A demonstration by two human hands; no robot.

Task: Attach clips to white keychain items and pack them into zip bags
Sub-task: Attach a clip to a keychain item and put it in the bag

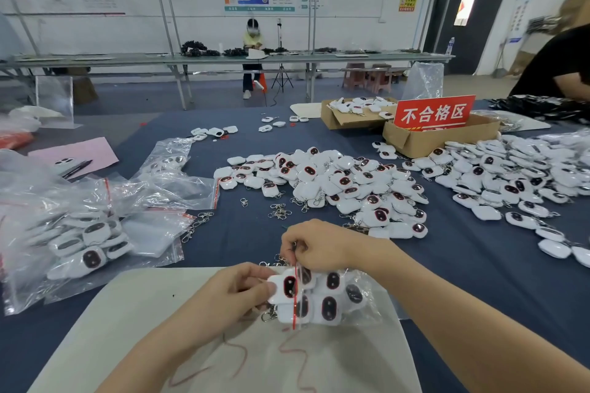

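The zip bag (338, 297) lies over the far right corner of the white mat (127, 313), part of it hanging past the mat's edge onto the blue table (472, 271). It already holds several white keychain items. The right hand (316, 247) is above that corner, its fingers pinching the upper end of the bag's red zip strip. The left hand (230, 293) is over the mat's far edge, its fingers curled and pinching one white keychain item (282, 289) at the bag's mouth, with a clip (269, 314) dangling under it.

Beyond the mat is a band of bare table with only scattered loose clips (279, 210), then the big pile of keychain items (335, 185). Right of the mat the table is open as far as a second pile (526, 175). Left of the mat, filled bags (79, 249) crowd close to its edge. Far beyond the mat, a cardboard box (440, 137) with a red sign.
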